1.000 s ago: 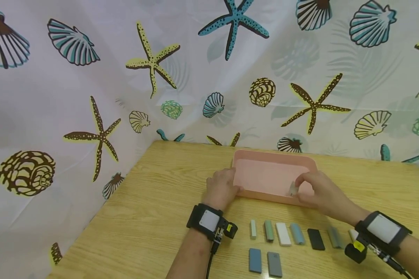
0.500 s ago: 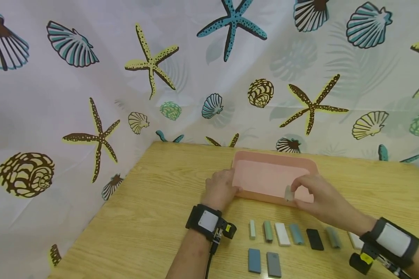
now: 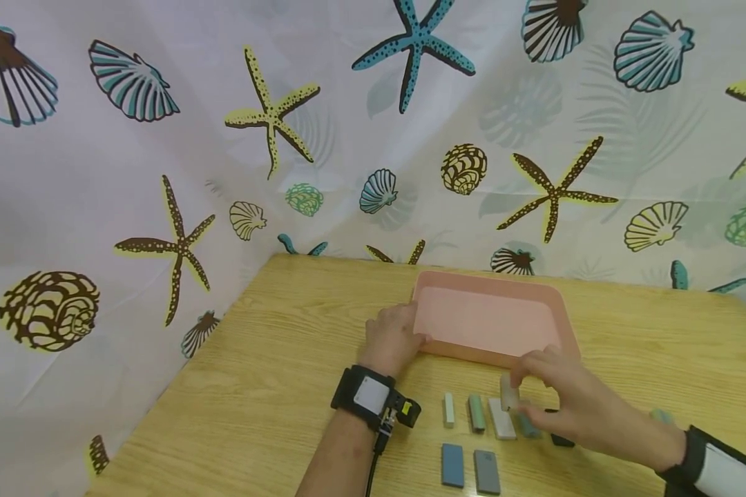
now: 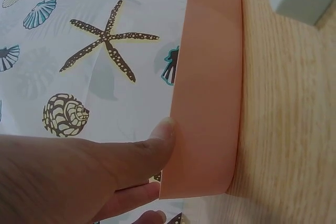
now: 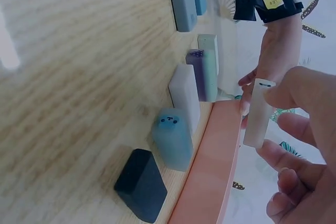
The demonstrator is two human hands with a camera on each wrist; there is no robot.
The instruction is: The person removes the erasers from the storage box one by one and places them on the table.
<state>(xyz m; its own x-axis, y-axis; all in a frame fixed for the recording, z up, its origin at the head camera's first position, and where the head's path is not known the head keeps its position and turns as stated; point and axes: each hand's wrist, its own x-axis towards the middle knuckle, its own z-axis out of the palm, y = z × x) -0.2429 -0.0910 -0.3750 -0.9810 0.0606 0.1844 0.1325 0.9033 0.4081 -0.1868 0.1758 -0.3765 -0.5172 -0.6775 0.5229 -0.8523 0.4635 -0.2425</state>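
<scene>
My right hand (image 3: 578, 407) pinches a small off-white eraser (image 3: 508, 392) between thumb and fingers, holding it upright just in front of the pink tray (image 3: 460, 351). Dark marks show on one end of this eraser (image 5: 258, 114) in the right wrist view. It overlaps a white eraser (image 3: 503, 422) in the head view. A light blue eraser (image 5: 173, 140) with a tiny face and a black eraser (image 5: 140, 186) lie near that hand. My left hand (image 3: 391, 339) grips the tray's front left corner, its thumb against the front wall (image 4: 207, 93).
Left of the white eraser lie a green eraser (image 3: 476, 413) and a narrow pale green one (image 3: 449, 410). Nearer me are a blue eraser (image 3: 452, 464) and a grey one (image 3: 487, 471). A shell-patterned curtain (image 3: 323, 228) hangs behind the wooden table (image 3: 267, 373).
My right hand has drawn back from over the tray toward me with the off-white eraser, now above the row of erasers. My left hand has stayed on the tray corner.
</scene>
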